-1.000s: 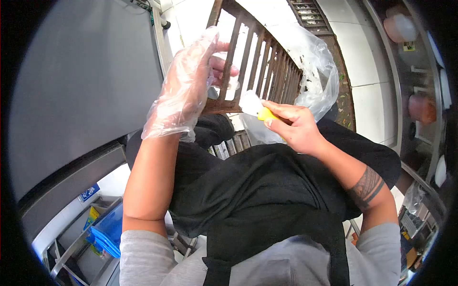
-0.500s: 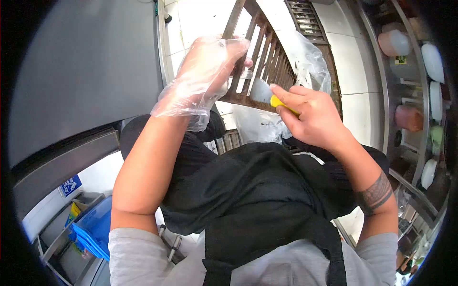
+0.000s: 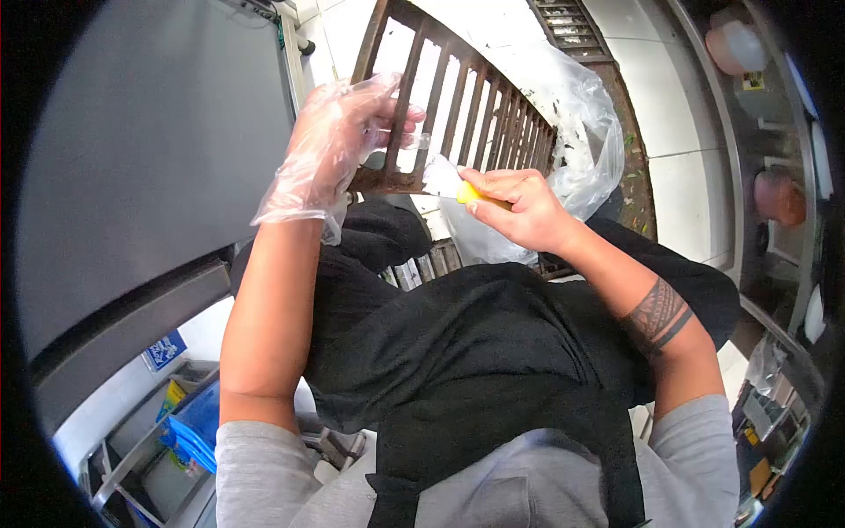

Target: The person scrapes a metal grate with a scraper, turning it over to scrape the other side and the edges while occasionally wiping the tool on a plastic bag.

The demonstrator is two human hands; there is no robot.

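Observation:
A long rusty drain grate (image 3: 436, 97) with narrow crossbars is held tilted above the floor. My left hand (image 3: 330, 132), in a loose clear plastic glove, grips its near left end, with fingers passing round a bar. In my bare right hand (image 3: 532, 207) is a scraper with a yellow handle (image 3: 471, 194). The pale scraper blade (image 3: 440, 176) meets the grate's near edge, close to my left fingers. Under and beside the grate lies a clear plastic bag (image 3: 603, 132) with dark specks of dirt on it.
A dirty floor drain channel (image 3: 629, 119) runs along the white tiles (image 3: 678, 176), with another grate (image 3: 572, 31) in its far part. On the left stands a large grey panel (image 3: 158, 132). Shelves with containers (image 3: 779, 198) line the right. Blue items (image 3: 195, 431) sit at lower left.
Both hands, the grate and the scraper have shifted left in view. The blade now rests nearer my left hand along the grate's edge. More of the plastic bag shows.

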